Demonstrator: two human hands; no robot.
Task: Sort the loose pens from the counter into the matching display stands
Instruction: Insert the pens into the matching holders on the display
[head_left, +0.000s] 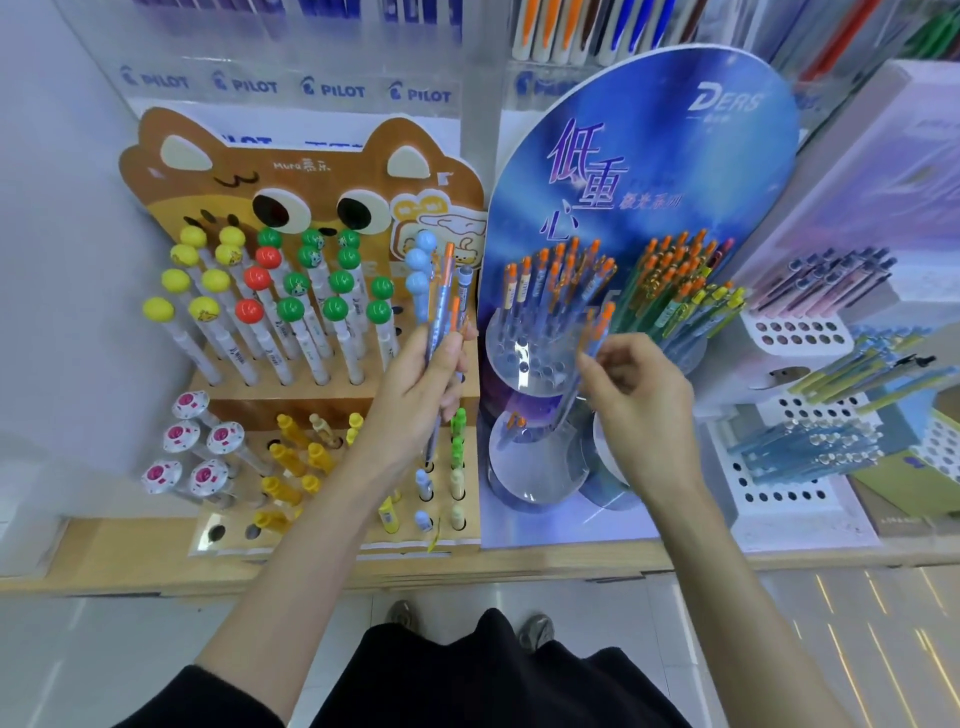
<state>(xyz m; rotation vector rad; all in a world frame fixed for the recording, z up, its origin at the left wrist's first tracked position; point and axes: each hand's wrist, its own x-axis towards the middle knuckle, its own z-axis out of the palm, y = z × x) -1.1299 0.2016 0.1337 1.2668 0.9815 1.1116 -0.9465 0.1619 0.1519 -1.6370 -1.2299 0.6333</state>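
Left hand (415, 387) gripping pen bundle (441, 312), translucent blue barrels, orange tops, right hand (641, 400) pinching one matching loose pen (597, 332)

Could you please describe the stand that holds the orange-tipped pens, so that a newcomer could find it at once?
On the wooden counter, look just right of the brown bear-faced stand. There rises a tall blue oval board with clear round tiers in front, full of holes. On its other side are white racks; only this stand is blue and see-through.

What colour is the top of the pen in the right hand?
Orange, on the pen pinched by the right hand; head view.
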